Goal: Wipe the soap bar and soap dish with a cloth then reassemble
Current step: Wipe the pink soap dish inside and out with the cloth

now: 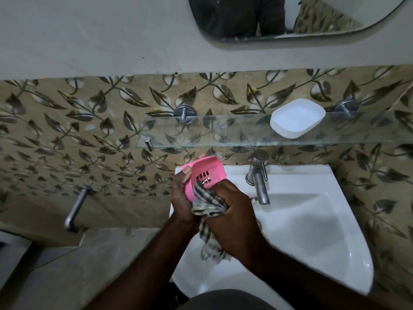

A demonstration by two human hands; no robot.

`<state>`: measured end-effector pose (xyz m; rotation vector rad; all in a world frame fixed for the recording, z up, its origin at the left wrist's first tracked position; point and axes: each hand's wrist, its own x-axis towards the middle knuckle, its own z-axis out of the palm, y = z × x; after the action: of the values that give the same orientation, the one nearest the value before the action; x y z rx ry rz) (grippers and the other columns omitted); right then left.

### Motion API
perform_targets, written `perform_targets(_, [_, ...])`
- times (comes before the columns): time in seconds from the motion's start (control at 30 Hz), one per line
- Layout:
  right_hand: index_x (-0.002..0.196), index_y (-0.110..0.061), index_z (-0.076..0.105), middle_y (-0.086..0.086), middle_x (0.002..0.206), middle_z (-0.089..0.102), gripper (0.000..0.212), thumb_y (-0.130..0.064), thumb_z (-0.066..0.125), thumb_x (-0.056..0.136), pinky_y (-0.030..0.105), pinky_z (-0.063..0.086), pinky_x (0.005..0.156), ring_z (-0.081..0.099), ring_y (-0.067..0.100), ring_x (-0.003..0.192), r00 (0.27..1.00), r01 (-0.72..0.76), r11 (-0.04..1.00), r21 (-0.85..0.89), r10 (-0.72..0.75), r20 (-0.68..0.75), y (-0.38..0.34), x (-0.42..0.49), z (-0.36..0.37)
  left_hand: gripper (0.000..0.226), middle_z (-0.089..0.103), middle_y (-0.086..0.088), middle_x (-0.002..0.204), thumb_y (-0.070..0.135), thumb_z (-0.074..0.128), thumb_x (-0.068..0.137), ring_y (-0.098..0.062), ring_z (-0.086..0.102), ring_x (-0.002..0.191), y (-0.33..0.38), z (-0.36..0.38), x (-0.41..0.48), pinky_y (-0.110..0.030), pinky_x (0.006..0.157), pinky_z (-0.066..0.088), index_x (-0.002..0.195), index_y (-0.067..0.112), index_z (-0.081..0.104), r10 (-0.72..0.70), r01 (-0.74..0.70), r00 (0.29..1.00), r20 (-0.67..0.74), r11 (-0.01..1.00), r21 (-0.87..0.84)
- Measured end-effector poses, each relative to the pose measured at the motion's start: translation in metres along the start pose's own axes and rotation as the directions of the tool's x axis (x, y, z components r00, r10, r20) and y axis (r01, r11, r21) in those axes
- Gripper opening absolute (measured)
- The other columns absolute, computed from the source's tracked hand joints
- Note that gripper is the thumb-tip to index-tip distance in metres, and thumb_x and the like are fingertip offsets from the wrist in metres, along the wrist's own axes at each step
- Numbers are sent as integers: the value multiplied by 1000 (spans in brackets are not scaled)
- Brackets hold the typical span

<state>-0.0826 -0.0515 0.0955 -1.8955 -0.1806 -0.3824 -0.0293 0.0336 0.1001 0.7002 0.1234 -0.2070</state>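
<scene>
Glass forms the wall shelf (223,133) above a white basin (312,231) with one chrome tap (259,182), and one white soap-dish tray (297,118) sits on that shelf, well apart from the hands, while a second spout (74,209) juts from the leaf-patterned tiles (89,130) at left. One pink slotted soap-dish insert (205,173) is held tilted over the basin's left rim, the left hand (182,198) clamped around its edge. Just beside it, the right hand (232,204) is closed on one striped cloth (207,204), pressing it against the insert's lower end.
</scene>
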Motion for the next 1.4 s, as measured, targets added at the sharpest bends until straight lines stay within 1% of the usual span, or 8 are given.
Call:
perform_targets(0.27, [97,-12,72,3,99,69,25,-9,79,73,36,55,67,67,26,85,934,350,812,-467,-263,242,49,19,-40,46,71,-15,91,43,57,68,-29,66,83,8,-16,1,-36,74,56,93,8,74,-125,126,991,52,992,-4])
perform_targets(0.6, [87,-23,64,1,83,60,16,-12,71,77,33,51,57,62,20,68,987,88,951,-296,-44,152,32,15,-34,87,54,-21,130,66,54,73,-38,52,118,24,-24,9,-58,100,41,135,4,50,-413,421,888,201,907,7])
perform_targets(0.77, [75,-48,62,-14,72,69,37,-12,68,71,13,48,57,64,-3,62,977,-197,977,78,189,102,9,13,-10,76,67,-20,104,56,55,79,-28,65,91,-6,-18,1,-37,80,57,125,-4,56,-172,180,984,-55,956,230])
perform_targets(0.9, [104,-36,66,-11,104,67,40,-14,63,71,24,55,73,68,7,87,985,17,998,-59,-7,170,7,-2,-6,59,72,-14,81,61,55,74,-24,69,72,-10,-21,-1,-34,72,57,85,7,78,-158,174,980,-118,975,139])
perform_targets(1.0, [109,-21,69,1,111,63,33,-18,69,76,31,57,63,68,23,85,935,300,843,-447,-165,315,25,2,-26,55,70,-13,82,58,62,70,-24,68,70,-4,-25,1,-34,68,58,89,9,77,-190,199,978,-87,975,100])
perform_targets(1.1, [103,-17,73,4,103,64,25,-21,74,78,36,55,61,68,27,83,944,271,811,-519,-121,306,29,9,-34,56,69,-12,87,55,65,73,-24,67,75,-4,-23,2,-35,69,57,106,10,72,-164,172,984,-71,976,134])
perform_targets(1.23, [93,-26,66,-15,93,56,25,-20,57,69,35,55,68,65,16,79,986,-54,988,-143,75,148,3,3,-5,48,70,-10,73,53,56,76,-21,68,63,0,-12,4,-31,65,58,79,12,79,-174,179,983,-57,980,88])
perform_targets(1.4, [100,-15,72,1,103,65,24,-19,71,76,34,56,64,68,24,84,957,239,884,-402,-145,251,8,7,-27,57,68,-14,80,56,64,70,-26,66,69,1,-12,6,-35,65,56,96,7,73,-168,175,982,-91,982,75])
